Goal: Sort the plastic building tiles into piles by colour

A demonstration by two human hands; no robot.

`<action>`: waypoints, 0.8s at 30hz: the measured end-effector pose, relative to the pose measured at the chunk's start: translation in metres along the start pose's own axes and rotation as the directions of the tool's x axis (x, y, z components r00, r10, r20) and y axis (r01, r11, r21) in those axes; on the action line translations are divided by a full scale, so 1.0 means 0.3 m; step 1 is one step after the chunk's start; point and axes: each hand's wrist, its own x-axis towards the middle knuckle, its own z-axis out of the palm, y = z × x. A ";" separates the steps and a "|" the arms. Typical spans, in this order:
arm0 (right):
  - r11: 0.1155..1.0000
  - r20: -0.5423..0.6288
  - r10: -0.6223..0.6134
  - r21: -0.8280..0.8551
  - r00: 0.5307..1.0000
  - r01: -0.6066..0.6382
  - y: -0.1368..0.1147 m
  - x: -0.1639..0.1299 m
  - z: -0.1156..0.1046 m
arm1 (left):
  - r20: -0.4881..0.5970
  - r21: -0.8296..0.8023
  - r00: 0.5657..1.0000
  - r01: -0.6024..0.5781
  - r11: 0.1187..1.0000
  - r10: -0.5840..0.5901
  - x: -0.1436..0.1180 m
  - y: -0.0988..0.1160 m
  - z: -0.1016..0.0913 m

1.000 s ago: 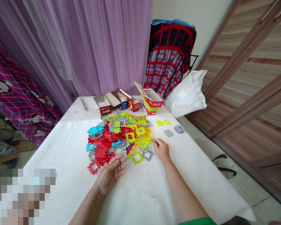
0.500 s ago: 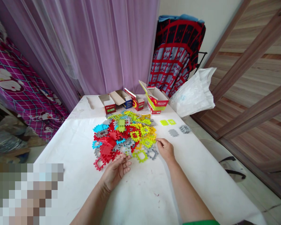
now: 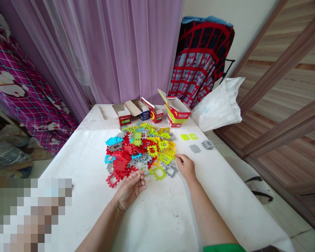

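A heap of plastic interlocking building pieces in red, blue, yellow, green and grey lies on the table. My left hand [image 3: 132, 186] is at its near edge, palm turned inward and fingers loosely curled but apart, holding nothing. Close to its fingertips are a red frame piece [image 3: 111, 180] and a lime-green frame piece [image 3: 157, 173]. By the right edge of the heap rests my right hand [image 3: 186, 166], its fingers folded in and its thumb and forefinger close together. Whether anything is between them is hidden. Near it lies a grey frame piece [image 3: 171, 171].
Lime-green pieces [image 3: 188, 137], a flat grey piece [image 3: 195, 148] and grouped grey pieces [image 3: 207, 145] lie apart on the right. Open cardboard boxes [image 3: 124, 120] line the back, with a taller red-and-yellow box [image 3: 179, 113]. A white sack [image 3: 219, 106] stands beyond the table's right edge.
The fingers of my left hand have curled in slightly. My right hand stays at the heap's right edge. The view has shifted a little; the pieces look unchanged.
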 end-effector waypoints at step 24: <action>1.000 0.006 -0.005 -0.006 1.000 0.005 -0.007 0.004 -0.006 | -0.004 0.024 1.000 0.002 1.000 -0.002 0.000 -0.001 0.005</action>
